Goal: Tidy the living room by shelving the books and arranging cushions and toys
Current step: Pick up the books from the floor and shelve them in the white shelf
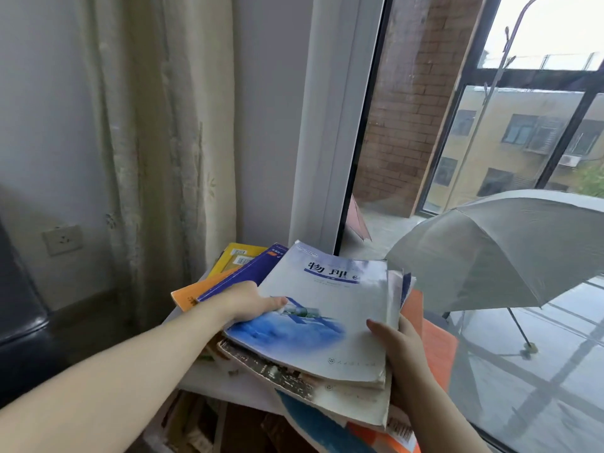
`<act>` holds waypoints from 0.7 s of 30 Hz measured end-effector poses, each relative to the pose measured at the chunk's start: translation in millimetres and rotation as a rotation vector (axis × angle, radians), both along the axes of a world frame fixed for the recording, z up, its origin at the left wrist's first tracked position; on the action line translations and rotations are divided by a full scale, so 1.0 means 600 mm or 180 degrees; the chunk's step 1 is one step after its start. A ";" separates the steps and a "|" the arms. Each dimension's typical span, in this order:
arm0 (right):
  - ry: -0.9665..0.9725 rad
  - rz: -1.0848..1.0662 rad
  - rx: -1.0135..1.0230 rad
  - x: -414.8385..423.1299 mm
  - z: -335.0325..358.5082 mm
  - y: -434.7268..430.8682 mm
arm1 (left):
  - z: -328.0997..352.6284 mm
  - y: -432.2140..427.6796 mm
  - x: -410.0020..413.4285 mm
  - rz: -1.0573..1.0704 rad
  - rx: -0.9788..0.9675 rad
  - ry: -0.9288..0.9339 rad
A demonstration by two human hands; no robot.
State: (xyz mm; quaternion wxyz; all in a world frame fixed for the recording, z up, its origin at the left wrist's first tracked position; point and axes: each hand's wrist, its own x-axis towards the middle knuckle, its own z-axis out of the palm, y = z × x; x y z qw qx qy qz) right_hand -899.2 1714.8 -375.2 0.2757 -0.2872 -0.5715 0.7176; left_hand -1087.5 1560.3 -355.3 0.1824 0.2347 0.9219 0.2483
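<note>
Two hands clamp one pale-blue book [330, 308] between them: left hand [248, 302] and right hand [397, 341], thumbs on its cover, book stack [327, 398] just beneath.

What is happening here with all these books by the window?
A person holds a stack of books from both sides. The left hand grips the left edge of the top book, thumb on its cover; the right hand grips the stack's right edge. A few other books lie behind on a white shelf top beside the curtain. An open umbrella stands beyond the glass.
</note>
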 end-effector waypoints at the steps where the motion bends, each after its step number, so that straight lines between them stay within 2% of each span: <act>1: -0.0043 0.0017 0.0028 0.002 0.003 -0.003 | -0.004 -0.008 0.009 0.0009 0.0047 0.0178; 4: -0.0057 0.0114 0.0003 0.001 0.008 -0.008 | 0.001 -0.024 0.032 0.0084 0.0433 0.0808; 11: 0.0152 0.0151 -0.0330 0.001 0.020 -0.019 | 0.078 -0.053 0.080 0.0056 0.1781 0.1277; 15: 0.0779 -0.0290 -0.0060 -0.015 0.073 -0.032 | 0.119 -0.074 0.090 -0.0047 0.2438 0.1705; 18: 0.1306 -0.0479 0.0363 -0.024 0.137 -0.053 | 0.145 -0.082 0.079 -0.0017 0.2830 0.1508; 21: 0.1507 -0.0642 0.1145 -0.025 0.182 -0.067 | 0.160 -0.080 0.069 -0.0007 0.3262 0.0888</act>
